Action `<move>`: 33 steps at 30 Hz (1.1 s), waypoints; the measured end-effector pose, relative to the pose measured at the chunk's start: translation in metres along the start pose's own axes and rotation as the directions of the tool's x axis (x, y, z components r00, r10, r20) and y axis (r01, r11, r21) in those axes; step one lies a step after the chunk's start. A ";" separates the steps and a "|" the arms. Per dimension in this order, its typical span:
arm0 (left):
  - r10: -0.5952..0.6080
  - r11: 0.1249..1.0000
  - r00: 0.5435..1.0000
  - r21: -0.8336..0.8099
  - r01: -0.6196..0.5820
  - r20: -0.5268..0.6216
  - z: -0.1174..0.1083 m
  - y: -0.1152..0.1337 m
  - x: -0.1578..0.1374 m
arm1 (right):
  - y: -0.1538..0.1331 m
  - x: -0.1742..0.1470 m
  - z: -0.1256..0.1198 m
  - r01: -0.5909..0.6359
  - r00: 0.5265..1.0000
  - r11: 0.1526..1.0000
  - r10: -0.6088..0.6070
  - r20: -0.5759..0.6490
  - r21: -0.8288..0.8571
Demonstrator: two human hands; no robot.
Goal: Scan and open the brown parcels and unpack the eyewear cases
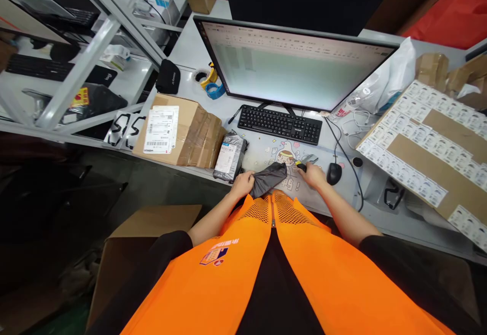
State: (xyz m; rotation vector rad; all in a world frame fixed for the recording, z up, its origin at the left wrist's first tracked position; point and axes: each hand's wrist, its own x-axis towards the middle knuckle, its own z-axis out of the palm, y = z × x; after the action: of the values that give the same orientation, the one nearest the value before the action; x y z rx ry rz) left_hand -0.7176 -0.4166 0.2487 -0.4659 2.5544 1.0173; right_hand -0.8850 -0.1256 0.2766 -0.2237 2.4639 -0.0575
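Near the front of the smooth, pale desk, a thin, crumpled grey plastic pouch slants across a printed mat; the left hand pinches its left end, the rest reaching rightward past the fingertips; the right hand has fingers closed round a stubby black-and-yellow tool, beside the rounded mouse.

A crumpled, dark-grey plastic bag slants near the desk's front edge; right of it, a yellow-and-black tool.
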 end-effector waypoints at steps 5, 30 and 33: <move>0.100 0.994 0.990 -0.059 -0.094 0.103 0.006 0.020 0.008 | -0.031 0.007 0.031 -0.076 0.996 0.981 0.082 -0.027 0.177; -0.103 0.988 0.972 -0.091 0.125 0.212 0.025 0.025 0.086 | -0.073 -0.021 0.090 0.014 0.975 0.502 0.187 -0.124 0.865; -0.054 0.980 0.974 -0.174 0.094 0.220 0.022 0.029 0.075 | -0.077 -0.024 0.083 0.041 0.972 0.473 0.185 -0.145 0.880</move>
State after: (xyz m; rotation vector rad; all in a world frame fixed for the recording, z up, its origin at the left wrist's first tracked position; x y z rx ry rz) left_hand -0.7921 -0.3937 0.2178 -0.4683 2.2481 1.2115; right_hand -0.8038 -0.1964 0.2338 0.3787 2.2940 -1.3718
